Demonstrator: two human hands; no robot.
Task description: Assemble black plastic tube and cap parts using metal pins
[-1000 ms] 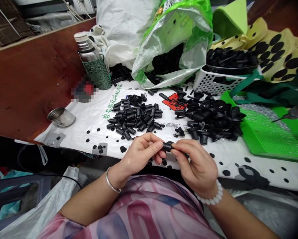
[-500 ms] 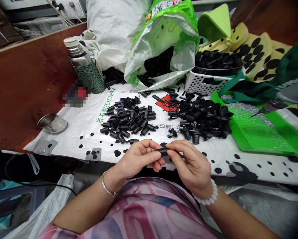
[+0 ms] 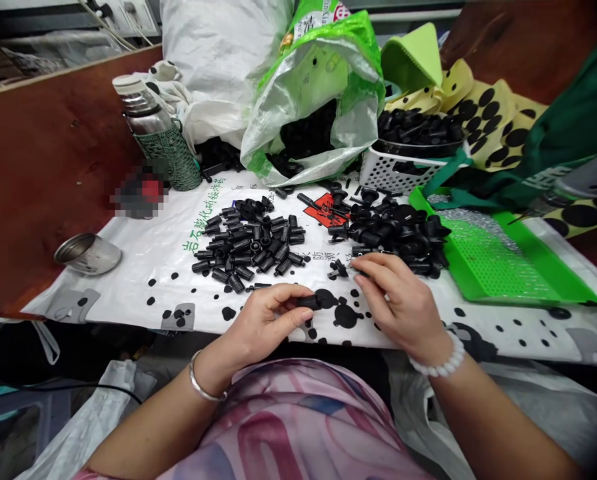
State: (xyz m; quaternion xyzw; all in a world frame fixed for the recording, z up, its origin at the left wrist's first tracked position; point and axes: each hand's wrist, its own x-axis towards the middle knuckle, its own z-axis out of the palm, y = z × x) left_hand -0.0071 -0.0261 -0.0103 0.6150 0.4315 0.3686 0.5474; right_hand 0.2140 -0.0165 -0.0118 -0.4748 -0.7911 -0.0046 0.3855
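Observation:
Between the thumb and fingers of my left hand (image 3: 273,317) is a small black plastic cylinder (image 3: 309,302), held just above the table's front part. My right hand (image 3: 403,303) reaches out at the near edge of the right-hand pile of black plastic parts (image 3: 398,227), its thumb and forefinger slightly apart. I make out nothing held between them. A small black clip-like part (image 3: 337,269) lies just left of those fingertips. Beyond my left hand is a heap of ribbed black cylinders (image 3: 256,243).
On the right sits a green tray (image 3: 523,283) with small silvery pieces, and a power screwdriver (image 3: 548,200) hangs over it. Behind are a green-and-white sack (image 3: 258,140) and a white basket (image 3: 393,172) of black parts. A metal cup (image 3: 93,257) and a thermos (image 3: 163,147) stand left.
My right hand has come off the black cylinder and moved up and right to the pile's edge. My left hand still holds the cylinder. The whole view has shifted slightly.

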